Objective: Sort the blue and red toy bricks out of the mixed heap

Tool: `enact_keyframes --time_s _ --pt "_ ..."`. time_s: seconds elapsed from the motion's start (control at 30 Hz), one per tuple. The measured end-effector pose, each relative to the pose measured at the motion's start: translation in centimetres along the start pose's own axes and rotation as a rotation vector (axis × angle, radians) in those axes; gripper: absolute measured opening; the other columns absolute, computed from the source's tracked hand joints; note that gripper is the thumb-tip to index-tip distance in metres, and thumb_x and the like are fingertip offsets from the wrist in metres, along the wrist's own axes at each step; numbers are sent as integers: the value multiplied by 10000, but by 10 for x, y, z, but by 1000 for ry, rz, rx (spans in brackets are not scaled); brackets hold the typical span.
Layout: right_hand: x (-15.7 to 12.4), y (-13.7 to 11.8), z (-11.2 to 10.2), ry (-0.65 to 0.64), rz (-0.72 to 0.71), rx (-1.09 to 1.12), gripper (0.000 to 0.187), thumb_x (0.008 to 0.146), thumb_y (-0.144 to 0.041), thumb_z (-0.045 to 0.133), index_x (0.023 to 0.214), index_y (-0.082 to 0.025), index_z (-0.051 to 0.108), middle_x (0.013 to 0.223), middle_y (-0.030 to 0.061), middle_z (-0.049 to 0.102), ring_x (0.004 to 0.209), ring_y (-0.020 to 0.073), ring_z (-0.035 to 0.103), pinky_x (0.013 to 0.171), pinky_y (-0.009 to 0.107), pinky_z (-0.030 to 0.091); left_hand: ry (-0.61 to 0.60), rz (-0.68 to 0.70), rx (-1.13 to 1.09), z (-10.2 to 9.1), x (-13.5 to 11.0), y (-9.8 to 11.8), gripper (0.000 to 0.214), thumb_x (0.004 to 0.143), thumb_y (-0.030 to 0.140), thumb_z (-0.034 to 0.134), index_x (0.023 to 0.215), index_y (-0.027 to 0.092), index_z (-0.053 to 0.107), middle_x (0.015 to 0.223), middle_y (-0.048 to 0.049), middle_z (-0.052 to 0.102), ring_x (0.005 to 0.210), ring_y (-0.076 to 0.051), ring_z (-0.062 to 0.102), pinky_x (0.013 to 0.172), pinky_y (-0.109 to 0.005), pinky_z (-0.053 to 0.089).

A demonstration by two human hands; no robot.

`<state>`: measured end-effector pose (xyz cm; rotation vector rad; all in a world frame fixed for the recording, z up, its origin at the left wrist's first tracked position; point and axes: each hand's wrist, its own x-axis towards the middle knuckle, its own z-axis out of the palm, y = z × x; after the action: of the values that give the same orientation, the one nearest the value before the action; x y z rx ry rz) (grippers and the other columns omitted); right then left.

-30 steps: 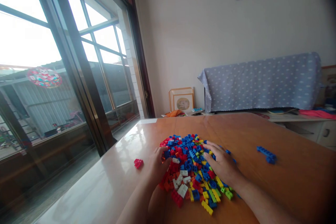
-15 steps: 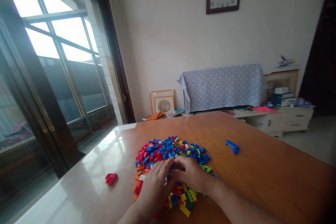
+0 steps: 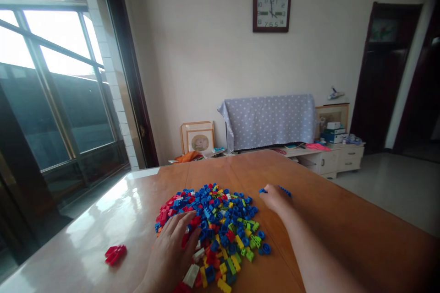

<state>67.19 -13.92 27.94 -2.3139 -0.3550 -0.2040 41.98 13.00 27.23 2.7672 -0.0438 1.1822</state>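
My left hand (image 3: 173, 245) rests over the left side of a heap of plastic building bricks (image 3: 223, 206), fingers stretched and thumb apart. Red bricks (image 3: 195, 221) show beside its fingertips; nothing is visibly gripped. To the right of the heap, my right hand (image 3: 277, 199) is closed with a small blue brick (image 3: 263, 191) at its fingertips. A row of blue bricks (image 3: 286, 191) pokes out behind this hand, which hides the rest of it. Whether the small brick and the row are joined cannot be seen.
A red brick cluster (image 3: 116, 254) lies apart on the left of the wooden table (image 3: 330, 229). Behind the table stands a low white cabinet (image 3: 338, 159), with a dotted cloth (image 3: 268, 121) draped over something. A glass door (image 3: 68, 100) is on the left.
My right hand has left my left hand above the heap and reached right to the blue bricks. My left hand's fingers have spread. The view has turned right.
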Motion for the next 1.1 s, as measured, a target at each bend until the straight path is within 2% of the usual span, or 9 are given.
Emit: enact_keyframes --time_s 0.07,0.2,0.3,0.43,0.53,0.73,0.9,1.1 --pt "6 13 -3 24 59 -19 114 784 -278 624 801 -194 700 866 106 736 817 236 682 693 287 454 9 -18 -12 1 -1 -5 379 948 403 589 1306 284 561 1214 -73 669 1137 -266 643 907 -401 572" --pt "18 24 2 75 120 -17 269 878 -330 510 1014 -204 704 1054 110 747 903 223 706 693 272 480 1 -67 -55 4 -4 -14 368 953 400 575 1305 294 561 1236 -69 662 1145 -262 643 923 -405 568" --pt "22 24 17 86 114 -6 322 917 -308 444 1117 -227 684 1149 83 737 1012 198 695 772 256 495 -8 -86 -66 5 -6 -18 367 956 396 565 1309 298 558 1250 -67 662 1166 -267 638 932 -415 569" --pt "20 21 41 43 72 -18 315 882 -252 492 1126 -214 687 1155 82 744 1097 203 673 871 262 484 1 -90 -45 8 -7 -22 357 949 416 565 1288 306 579 1234 -57 680 1169 -275 646 916 -415 584" --pt "18 21 50 10 54 -36 342 851 -234 527 1151 -199 687 1172 98 740 1111 221 673 894 280 480 10 -86 -43 10 -6 -24 358 943 443 564 1269 297 597 1199 -59 695 1114 -264 677 879 -393 601" --pt "25 35 48 29 71 -54 390 862 -269 535 1219 -175 660 1241 153 701 1150 272 654 927 360 479 27 -66 -47 9 -3 -22 349 929 458 578 1242 311 623 1171 -46 711 1088 -258 691 855 -386 615" --pt "29 43 47 60 67 -30 413 862 -244 537 1259 -198 639 1298 136 676 1228 258 611 999 360 448 11 -75 -33 7 -2 -15 298 930 440 571 1178 307 666 1140 -49 720 1045 -257 708 831 -386 626" --pt "26 39 49 65 32 21 443 877 -232 507 1303 -182 614 1362 166 631 1270 275 580 1024 390 443 -85 -89 -30 4 0 -5 310 950 442 563 1211 298 651 1169 -61 694 1066 -248 686 856 -375 608"
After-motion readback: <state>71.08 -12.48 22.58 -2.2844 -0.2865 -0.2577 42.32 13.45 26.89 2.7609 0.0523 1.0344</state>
